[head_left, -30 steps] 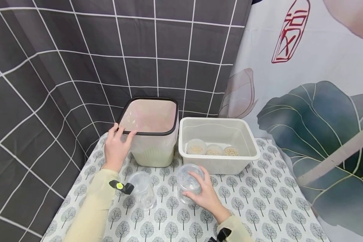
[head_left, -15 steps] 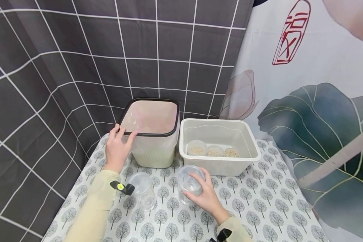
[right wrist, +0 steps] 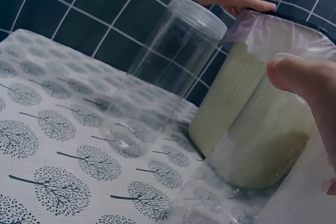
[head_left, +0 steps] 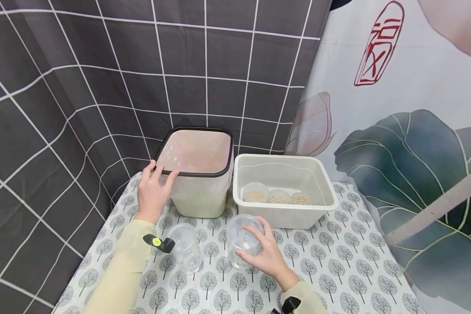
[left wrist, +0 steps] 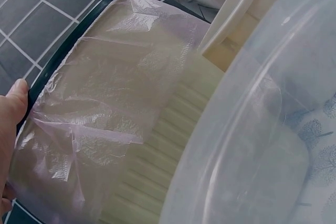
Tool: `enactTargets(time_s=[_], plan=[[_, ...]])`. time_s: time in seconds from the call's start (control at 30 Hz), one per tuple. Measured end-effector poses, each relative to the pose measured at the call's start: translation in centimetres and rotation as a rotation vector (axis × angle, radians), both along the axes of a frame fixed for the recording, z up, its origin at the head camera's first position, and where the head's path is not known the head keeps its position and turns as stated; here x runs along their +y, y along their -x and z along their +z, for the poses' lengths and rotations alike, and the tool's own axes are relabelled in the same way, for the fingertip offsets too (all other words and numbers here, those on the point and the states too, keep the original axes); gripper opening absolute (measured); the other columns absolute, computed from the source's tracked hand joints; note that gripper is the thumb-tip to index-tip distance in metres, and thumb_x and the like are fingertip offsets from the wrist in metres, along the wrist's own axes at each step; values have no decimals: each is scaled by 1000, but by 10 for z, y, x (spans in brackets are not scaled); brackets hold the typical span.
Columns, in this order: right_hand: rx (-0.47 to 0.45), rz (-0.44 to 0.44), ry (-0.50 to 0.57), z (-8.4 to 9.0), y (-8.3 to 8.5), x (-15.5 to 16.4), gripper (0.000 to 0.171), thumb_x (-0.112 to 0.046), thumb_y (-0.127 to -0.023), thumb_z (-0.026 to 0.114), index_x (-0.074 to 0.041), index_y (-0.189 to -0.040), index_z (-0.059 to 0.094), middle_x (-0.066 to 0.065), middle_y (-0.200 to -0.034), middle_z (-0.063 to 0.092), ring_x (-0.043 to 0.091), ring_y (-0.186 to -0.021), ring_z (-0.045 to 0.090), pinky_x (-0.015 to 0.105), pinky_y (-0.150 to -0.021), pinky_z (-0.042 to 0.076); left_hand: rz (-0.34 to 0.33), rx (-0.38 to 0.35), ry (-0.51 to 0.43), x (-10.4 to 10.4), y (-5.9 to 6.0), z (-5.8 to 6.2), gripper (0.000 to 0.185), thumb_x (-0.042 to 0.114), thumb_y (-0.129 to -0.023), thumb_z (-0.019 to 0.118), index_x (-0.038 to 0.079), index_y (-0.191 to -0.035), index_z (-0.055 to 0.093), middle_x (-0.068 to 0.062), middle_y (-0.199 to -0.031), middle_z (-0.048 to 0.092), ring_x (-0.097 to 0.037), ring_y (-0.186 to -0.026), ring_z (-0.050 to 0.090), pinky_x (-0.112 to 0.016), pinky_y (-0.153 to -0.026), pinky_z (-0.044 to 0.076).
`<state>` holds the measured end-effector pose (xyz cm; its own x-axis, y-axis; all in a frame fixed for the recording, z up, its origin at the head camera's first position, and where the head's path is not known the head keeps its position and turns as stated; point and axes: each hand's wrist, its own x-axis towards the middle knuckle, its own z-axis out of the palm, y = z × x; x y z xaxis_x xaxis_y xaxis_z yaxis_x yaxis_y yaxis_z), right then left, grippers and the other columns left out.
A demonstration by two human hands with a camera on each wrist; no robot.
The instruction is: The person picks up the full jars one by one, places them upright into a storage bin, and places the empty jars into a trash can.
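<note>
Head view: left of centre in the frame, the left hand (head_left: 153, 194) grips the black-edged rim of a pale bin (head_left: 200, 200); at lower centre the right hand (head_left: 266, 248) grasps a clear jar (head_left: 235, 250) from its right side. A second clear jar (head_left: 186, 250) stands left of it on the desk (head_left: 208, 301). Right of centre, a white tub (head_left: 278, 213) holds three round cups (head_left: 278, 196) of beige pieces

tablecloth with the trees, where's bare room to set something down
Bare tablecloth lies right of the right hand, in front of the white tub, and between the sleeves, nearer the person than the held jar and left jar. Crowded: between bin and tub, and around both jars.
</note>
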<state>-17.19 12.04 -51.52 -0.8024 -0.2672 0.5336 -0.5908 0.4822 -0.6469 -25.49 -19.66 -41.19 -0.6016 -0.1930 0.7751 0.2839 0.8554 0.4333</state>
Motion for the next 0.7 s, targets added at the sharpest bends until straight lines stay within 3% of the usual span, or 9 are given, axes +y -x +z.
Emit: enactTargets(time_s=[0.43,0.7], plan=[[73,45,4,18,0,-1,70,-32,-61,85,-21,-123,58,17,-141,33,37,-116,45,49,-77,52,-4,2,-1,0,0,2,48,30,-77,75,-7,-106,64,-30,-122,51,-40,-114,50,-53,-91,43],[144,67,32,29,3,-3,67,-36,-63,83,-16,-123,58,23,-140,32,39,-122,41,52,-80,50,-7,2,-4,0,0,1,49,29,-77,76,-7,-107,64,-30,-122,51,-40,-113,50,-53,-91,43]])
